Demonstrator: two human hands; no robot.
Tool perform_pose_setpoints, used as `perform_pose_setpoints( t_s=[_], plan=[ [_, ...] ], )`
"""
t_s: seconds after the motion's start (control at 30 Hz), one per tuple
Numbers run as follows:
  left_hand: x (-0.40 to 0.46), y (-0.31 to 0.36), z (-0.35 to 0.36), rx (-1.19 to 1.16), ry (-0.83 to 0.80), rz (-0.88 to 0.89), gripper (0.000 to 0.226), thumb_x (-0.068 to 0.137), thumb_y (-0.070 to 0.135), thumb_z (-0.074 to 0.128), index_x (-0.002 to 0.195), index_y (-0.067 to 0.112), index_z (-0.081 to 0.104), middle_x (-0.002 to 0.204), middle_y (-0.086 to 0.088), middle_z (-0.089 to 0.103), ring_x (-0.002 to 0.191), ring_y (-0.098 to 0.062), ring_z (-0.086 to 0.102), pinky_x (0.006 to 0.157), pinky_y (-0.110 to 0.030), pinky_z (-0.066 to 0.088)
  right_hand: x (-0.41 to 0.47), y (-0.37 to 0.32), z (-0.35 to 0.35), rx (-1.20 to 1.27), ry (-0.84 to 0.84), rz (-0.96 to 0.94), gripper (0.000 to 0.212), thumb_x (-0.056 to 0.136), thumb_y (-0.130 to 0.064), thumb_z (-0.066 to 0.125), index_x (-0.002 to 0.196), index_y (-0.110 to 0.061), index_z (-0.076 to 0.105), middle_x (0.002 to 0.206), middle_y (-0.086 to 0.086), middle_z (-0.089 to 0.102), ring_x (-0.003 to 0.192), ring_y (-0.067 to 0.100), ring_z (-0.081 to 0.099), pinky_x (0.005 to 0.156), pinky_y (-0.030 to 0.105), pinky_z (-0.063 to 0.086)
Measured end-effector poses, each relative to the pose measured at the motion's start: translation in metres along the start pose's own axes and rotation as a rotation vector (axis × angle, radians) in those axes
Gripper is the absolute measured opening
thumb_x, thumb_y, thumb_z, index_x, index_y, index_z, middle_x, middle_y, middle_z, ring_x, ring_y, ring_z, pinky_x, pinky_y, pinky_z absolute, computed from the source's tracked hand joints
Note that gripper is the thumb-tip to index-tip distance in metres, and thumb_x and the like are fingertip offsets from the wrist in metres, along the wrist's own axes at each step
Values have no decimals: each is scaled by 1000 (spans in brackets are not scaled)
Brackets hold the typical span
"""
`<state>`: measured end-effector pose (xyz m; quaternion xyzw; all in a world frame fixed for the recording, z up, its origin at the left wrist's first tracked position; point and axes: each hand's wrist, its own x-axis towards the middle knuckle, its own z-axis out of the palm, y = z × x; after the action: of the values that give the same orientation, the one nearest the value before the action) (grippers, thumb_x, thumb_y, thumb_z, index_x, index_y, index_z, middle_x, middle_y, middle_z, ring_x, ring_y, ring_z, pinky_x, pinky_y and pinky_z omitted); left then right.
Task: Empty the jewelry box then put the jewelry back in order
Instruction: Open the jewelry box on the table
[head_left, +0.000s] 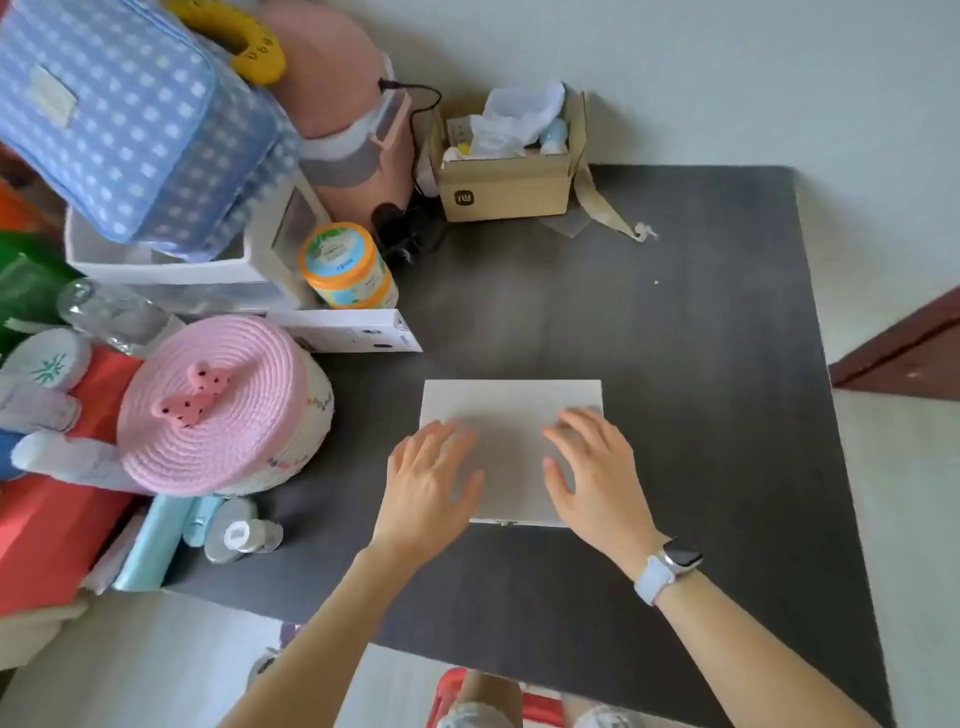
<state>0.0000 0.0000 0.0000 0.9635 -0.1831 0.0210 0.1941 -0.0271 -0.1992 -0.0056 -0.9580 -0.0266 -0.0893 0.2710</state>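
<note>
Both hands, left hand and right hand, are resting flat with fingers spread, gripping nothing, on the closed white jewelry box lying mid-mat; opening seemingly not yet begun; lifting the lid at its front clasp is likely coming next.

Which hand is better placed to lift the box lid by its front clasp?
Probably the right hand: its heel lies nearer the clasp on the closed box. The left hand sits farther left.

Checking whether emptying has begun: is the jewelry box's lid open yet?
No: the jewelry box lies closed, left hand and right hand resting flat on its lid.
</note>
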Motion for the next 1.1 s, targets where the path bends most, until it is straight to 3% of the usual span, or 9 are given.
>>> perform_pose_setpoints(
  t_s=[0.17, 0.3, 0.4, 0.5, 0.63, 0.77, 0.87, 0.97, 1.1],
  plan=[
    [1, -19, 22, -29, 24, 120, 43, 83, 36, 48, 116, 11, 60, 133, -12, 52, 128, -25, 35, 99, -47, 36, -4, 8, 15, -38, 66, -46, 26, 82, -16, 45, 103, -7, 58, 120, 13, 57, 119, 23, 38, 93, 34, 40],
    [-3, -25, 33, -63, 98, 168, 44, 85, 38, 47, 118, 12, 61, 135, -9, 51, 130, -24, 36, 103, -41, 34, -14, 14, 26, 25, 81, -53, 30, 86, -18, 41, 112, -7, 53, 131, 12, 50, 130, 20, 28, 95, 41, 46],
    [-7, -30, 38, -101, 147, 206, 47, 86, 43, 47, 118, 13, 63, 134, -6, 52, 131, -23, 37, 106, -37, 31, -18, 17, 34, 85, 106, -73, 33, 87, -19, 39, 113, -5, 52, 134, 13, 47, 132, 19, 24, 100, 49, 41],
    [-8, -33, 42, -118, 210, 241, 49, 86, 47, 45, 115, 12, 65, 129, -5, 56, 128, -22, 42, 106, -34, 32, -23, 19, 40, 56, 170, -118, 34, 87, -21, 37, 110, -3, 55, 129, 14, 50, 129, 21, 29, 101, 48, 41],
    [-12, -32, 47, -127, 251, 217, 46, 84, 45, 47, 109, 13, 68, 122, -5, 62, 121, -24, 50, 102, -29, 34, -39, 9, 49, -92, 291, -127, 35, 85, -23, 38, 103, -4, 60, 118, 14, 59, 118, 30, 48, 88, 41, 49],
    [-26, -29, 46, -152, 266, 194, 49, 85, 46, 43, 107, 12, 69, 119, -5, 64, 118, -25, 52, 100, -29, 37, -66, -9, 55, -277, 300, -106, 34, 84, -29, 36, 103, -12, 58, 116, 5, 58, 116, 26, 49, 94, 55, 42],
    [-41, -28, 48, -183, 315, 181, 49, 85, 46, 42, 106, 9, 68, 117, -7, 64, 116, -26, 51, 98, -39, 43, -79, -17, 55, -450, 263, -147, 30, 81, -32, 45, 106, -17, 53, 116, 2, 56, 114, 24, 50, 97, 65, 33],
    [-57, -27, 54, -267, 347, 140, 51, 84, 48, 43, 112, 11, 64, 126, -8, 55, 123, -26, 42, 101, -32, 36, -82, -19, 55, -561, 257, -232, 43, 70, -34, 69, 107, -17, 54, 110, 3, 60, 107, 26, 57, 93, 56, 42],
    [-60, -29, 56, -342, 346, 101, 38, 87, 33, 59, 119, 14, 58, 140, -8, 39, 132, -22, 31, 100, -24, 28, -77, -28, 57, -622, 279, -241, 48, 60, -44, 76, 96, -18, 59, 95, 1, 63, 89, 23, 62, 78, 34, 51]
  ],
)
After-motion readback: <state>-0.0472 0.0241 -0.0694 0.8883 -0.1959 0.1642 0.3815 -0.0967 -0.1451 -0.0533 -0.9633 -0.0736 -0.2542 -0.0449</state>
